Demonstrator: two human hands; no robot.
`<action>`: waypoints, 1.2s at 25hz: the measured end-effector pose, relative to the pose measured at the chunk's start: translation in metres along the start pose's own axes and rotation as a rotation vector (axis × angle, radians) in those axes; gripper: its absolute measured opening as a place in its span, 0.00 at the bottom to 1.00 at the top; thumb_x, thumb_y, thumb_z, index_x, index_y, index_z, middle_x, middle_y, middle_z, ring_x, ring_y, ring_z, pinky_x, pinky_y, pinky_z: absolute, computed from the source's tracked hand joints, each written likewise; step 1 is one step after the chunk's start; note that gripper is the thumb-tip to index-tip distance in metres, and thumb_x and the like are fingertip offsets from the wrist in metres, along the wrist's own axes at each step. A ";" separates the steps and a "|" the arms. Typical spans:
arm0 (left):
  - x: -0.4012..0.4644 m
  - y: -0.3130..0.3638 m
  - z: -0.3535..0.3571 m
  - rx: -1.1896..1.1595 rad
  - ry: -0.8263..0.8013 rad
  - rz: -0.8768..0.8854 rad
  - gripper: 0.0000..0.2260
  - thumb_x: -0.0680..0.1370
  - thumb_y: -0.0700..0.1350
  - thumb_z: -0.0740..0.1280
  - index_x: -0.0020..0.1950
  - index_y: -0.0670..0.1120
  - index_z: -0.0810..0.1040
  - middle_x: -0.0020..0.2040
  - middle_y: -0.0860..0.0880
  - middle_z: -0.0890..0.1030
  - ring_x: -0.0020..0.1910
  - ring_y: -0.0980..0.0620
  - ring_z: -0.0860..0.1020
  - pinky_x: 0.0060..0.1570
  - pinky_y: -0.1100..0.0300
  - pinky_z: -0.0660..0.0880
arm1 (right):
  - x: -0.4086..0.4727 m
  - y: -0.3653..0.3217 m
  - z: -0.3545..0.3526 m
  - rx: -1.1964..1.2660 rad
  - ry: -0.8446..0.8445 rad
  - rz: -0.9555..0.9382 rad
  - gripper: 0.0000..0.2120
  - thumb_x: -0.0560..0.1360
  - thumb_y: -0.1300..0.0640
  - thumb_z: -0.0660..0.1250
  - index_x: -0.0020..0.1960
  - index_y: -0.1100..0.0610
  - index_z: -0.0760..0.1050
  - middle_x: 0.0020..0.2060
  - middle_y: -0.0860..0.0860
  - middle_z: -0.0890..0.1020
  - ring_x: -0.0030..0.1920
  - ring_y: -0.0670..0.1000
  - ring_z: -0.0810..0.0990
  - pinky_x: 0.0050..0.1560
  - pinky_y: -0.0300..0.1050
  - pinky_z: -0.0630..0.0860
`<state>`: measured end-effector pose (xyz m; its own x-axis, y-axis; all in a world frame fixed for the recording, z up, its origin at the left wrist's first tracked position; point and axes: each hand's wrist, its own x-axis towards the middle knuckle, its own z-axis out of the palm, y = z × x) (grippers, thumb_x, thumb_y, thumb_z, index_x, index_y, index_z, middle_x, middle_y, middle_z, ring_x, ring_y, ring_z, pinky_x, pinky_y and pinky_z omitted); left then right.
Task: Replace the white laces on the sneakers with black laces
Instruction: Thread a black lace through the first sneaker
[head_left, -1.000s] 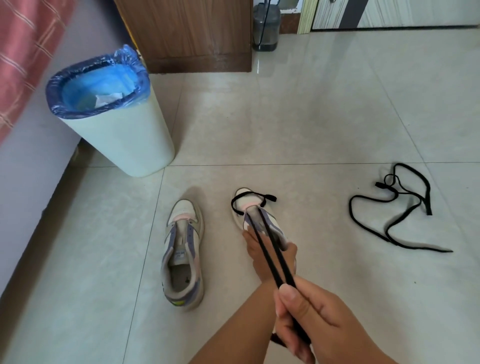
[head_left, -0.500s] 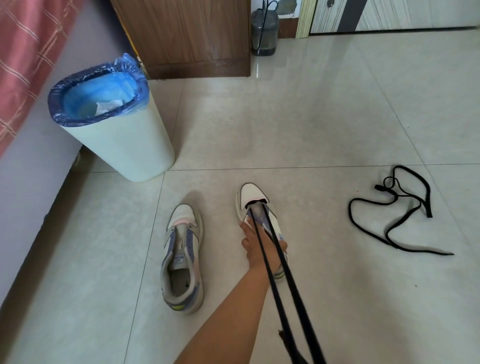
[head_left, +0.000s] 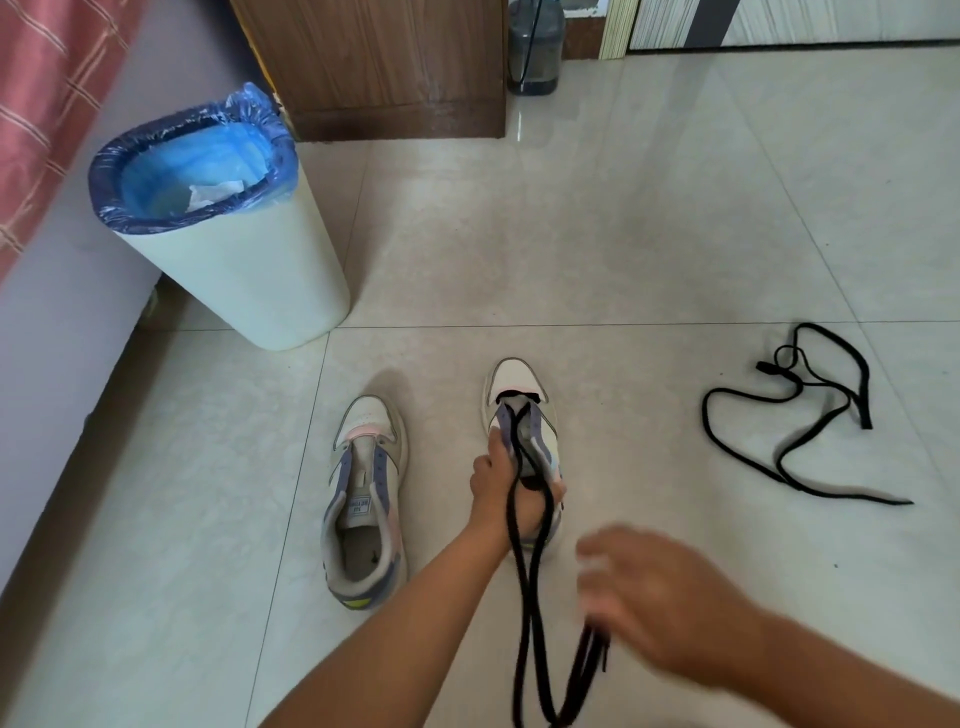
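Two black lace strands (head_left: 524, 519) run from the front holes of the shoe (head_left: 522, 415) back toward the person, so the lace's long way goes front-to-back, same as the shoe, w/ its toe pointing away. The left hand (head_left: 501, 488) curls around the shoe's middle & holds it on the floor; the right hand (head_left: 649, 597) is blurry, near the loose lace ends just below it, & I can't tell if it holds them. The other shoe (head_left: 366, 499) sits just left w/ no lace, & the spare black lace (head_left: 800, 415) lies well off to the right.

Open floor (head_left: 597, 249) ahead; bin (head_left: 234, 260) left, loose black lace (head_left: 795, 415) right.
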<state>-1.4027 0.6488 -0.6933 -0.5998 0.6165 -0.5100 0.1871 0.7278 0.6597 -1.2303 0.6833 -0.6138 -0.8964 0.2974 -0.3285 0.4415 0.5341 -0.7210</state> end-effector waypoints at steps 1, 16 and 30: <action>-0.006 -0.005 0.003 0.022 0.004 -0.019 0.37 0.66 0.62 0.63 0.70 0.47 0.59 0.56 0.43 0.74 0.56 0.41 0.74 0.57 0.49 0.72 | 0.025 0.001 -0.006 -0.085 0.232 -0.036 0.30 0.80 0.40 0.43 0.45 0.56 0.78 0.43 0.49 0.78 0.45 0.51 0.76 0.43 0.39 0.73; 0.024 -0.005 -0.033 -0.031 0.005 0.066 0.07 0.77 0.47 0.67 0.48 0.43 0.77 0.44 0.49 0.79 0.45 0.51 0.76 0.46 0.59 0.72 | 0.130 0.054 -0.001 0.057 0.329 0.339 0.04 0.75 0.58 0.66 0.48 0.56 0.79 0.46 0.52 0.80 0.49 0.51 0.77 0.50 0.42 0.72; 0.039 -0.020 -0.032 -0.115 -0.144 0.156 0.09 0.80 0.42 0.61 0.39 0.47 0.71 0.36 0.54 0.74 0.38 0.55 0.72 0.37 0.67 0.67 | 0.135 0.061 -0.002 0.282 0.240 0.370 0.04 0.77 0.59 0.63 0.48 0.57 0.76 0.46 0.58 0.80 0.45 0.51 0.75 0.50 0.46 0.73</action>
<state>-1.4549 0.6489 -0.7089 -0.4522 0.7611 -0.4651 0.1735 0.5866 0.7911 -1.3245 0.7579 -0.7013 -0.6339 0.6167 -0.4668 0.6692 0.1348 -0.7307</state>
